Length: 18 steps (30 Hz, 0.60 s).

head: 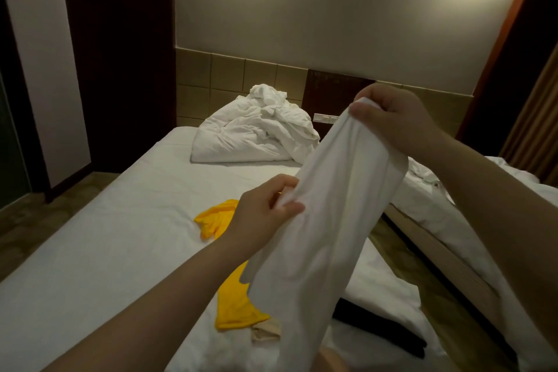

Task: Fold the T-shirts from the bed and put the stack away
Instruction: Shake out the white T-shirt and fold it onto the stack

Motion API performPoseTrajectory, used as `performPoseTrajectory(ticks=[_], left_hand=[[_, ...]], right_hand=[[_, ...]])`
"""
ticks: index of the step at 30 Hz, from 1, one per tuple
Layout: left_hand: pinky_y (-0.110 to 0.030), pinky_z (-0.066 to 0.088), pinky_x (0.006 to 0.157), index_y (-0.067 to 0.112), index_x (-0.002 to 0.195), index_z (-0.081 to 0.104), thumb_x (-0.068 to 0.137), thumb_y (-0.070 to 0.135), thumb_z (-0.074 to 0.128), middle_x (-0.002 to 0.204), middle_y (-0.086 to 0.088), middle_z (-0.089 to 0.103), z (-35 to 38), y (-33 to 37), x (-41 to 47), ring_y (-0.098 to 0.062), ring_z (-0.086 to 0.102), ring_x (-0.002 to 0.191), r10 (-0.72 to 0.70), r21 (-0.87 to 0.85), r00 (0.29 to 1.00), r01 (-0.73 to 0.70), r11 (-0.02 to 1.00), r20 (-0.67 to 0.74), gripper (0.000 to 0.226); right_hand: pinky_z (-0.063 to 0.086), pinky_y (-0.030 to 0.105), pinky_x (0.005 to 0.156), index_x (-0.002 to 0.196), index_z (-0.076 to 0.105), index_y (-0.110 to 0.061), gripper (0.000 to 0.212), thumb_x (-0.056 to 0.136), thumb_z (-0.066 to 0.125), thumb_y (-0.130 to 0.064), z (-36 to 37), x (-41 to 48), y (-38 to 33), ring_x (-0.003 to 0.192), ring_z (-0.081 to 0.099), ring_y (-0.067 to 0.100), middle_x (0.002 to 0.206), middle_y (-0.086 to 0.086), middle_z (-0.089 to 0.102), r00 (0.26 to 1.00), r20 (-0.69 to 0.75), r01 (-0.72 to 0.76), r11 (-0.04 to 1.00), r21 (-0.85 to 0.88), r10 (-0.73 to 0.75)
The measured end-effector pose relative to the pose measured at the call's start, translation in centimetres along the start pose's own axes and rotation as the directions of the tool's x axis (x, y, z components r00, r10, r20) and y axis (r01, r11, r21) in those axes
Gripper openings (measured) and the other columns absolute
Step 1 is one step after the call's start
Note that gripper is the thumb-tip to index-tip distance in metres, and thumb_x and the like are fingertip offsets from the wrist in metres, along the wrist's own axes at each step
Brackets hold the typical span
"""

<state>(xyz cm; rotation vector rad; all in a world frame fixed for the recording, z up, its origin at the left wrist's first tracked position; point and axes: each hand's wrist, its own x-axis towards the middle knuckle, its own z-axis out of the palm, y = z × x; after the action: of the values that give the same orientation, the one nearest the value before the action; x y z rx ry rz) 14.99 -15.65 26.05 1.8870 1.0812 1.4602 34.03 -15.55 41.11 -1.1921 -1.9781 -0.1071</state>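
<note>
No readable txt, labels, brands or nos. anywhere in view.

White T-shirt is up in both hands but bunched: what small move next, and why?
Probably draw the hands apart to spread it. The white T-shirt hangs as a narrow bunched column, the left hand pinching one edge low and the right hand gripping it higher, so it cannot be laid flat on the bed to fold.
</note>
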Motion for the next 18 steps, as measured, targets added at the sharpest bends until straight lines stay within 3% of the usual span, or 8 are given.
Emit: performPoseTrajectory(ticks=[4, 7, 11, 16, 18], left_hand=[[-0.024, 0.046, 0.073, 0.022, 0.097, 0.067, 0.07, 0.037, 0.062, 0.087, 0.012, 0.067, -0.3, 1.0, -1.0, -0.009, 0.06, 0.078, 0.074, 0.026, 0.997, -0.073, 0.997, -0.035, 0.031], [-0.02, 0.041, 0.064, 0.024, 0.078, 0.064, 0.07, 0.041, 0.065, 0.074, 0.008, 0.06, -0.8, 1.8, -1.1, -0.007, 0.051, 0.067, 0.189, 0.103, 0.981, -0.184, 0.977, -0.039, 0.019], [-0.014, 0.03, 0.055, 0.034, 0.053, 0.043, 0.068, 0.051, 0.063, 0.06, 0.011, 0.042, -1.2, 1.8, -1.2, -0.003, 0.041, 0.059, 0.314, 0.134, 0.949, -0.316, 0.939, 0.037, 0.03], [-0.03, 0.035, 0.058, 0.009, 0.06, 0.059, 0.064, 0.063, 0.057, 0.059, -0.004, 0.05, -0.9, 0.1, -2.0, -0.007, 0.04, 0.057, 0.148, 0.281, 0.967, -0.203, 0.938, 0.205, 0.054], [-0.031, 0.034, 0.058, 0.005, 0.064, 0.062, 0.061, 0.067, 0.048, 0.06, -0.005, 0.05, -0.6, -0.8, -2.4, -0.006, 0.039, 0.057, 0.059, 0.287, 0.98, -0.113, 0.951, 0.189, 0.064]], right_hand=[[0.034, 0.012, 0.067, 0.09, 0.059, -0.019, 0.007, 0.093, 0.054, -0.022, -0.7, -0.9, -0.6, 0.084, 0.051, 0.011, 0.092, -0.001, 0.058, 1.0, 0.012, 0.01, 1.0, 0.007, -0.01], [0.034, 0.013, 0.066, 0.09, 0.059, -0.019, 0.008, 0.093, 0.053, -0.022, -1.1, -1.3, -0.8, 0.079, 0.051, 0.007, 0.088, -0.003, 0.058, 0.999, 0.029, 0.025, 1.0, -0.006, -0.024], [0.034, 0.015, 0.065, 0.089, 0.059, -0.02, 0.007, 0.093, 0.054, -0.023, -1.2, -1.4, -0.9, 0.076, 0.05, -0.001, 0.083, -0.009, 0.056, 0.998, 0.047, 0.036, 0.999, 0.002, -0.036], [0.034, 0.013, 0.066, 0.09, 0.06, -0.018, 0.009, 0.093, 0.055, -0.024, -0.8, -1.5, -1.4, 0.076, 0.049, -0.001, 0.087, -0.003, 0.058, 0.998, 0.021, 0.054, 0.998, 0.017, -0.055], [0.034, 0.013, 0.065, 0.089, 0.06, -0.018, 0.01, 0.091, 0.057, -0.027, -1.0, -1.3, -1.1, 0.075, 0.049, -0.002, 0.086, -0.003, 0.058, 0.998, 0.02, 0.054, 0.998, 0.023, -0.055]])
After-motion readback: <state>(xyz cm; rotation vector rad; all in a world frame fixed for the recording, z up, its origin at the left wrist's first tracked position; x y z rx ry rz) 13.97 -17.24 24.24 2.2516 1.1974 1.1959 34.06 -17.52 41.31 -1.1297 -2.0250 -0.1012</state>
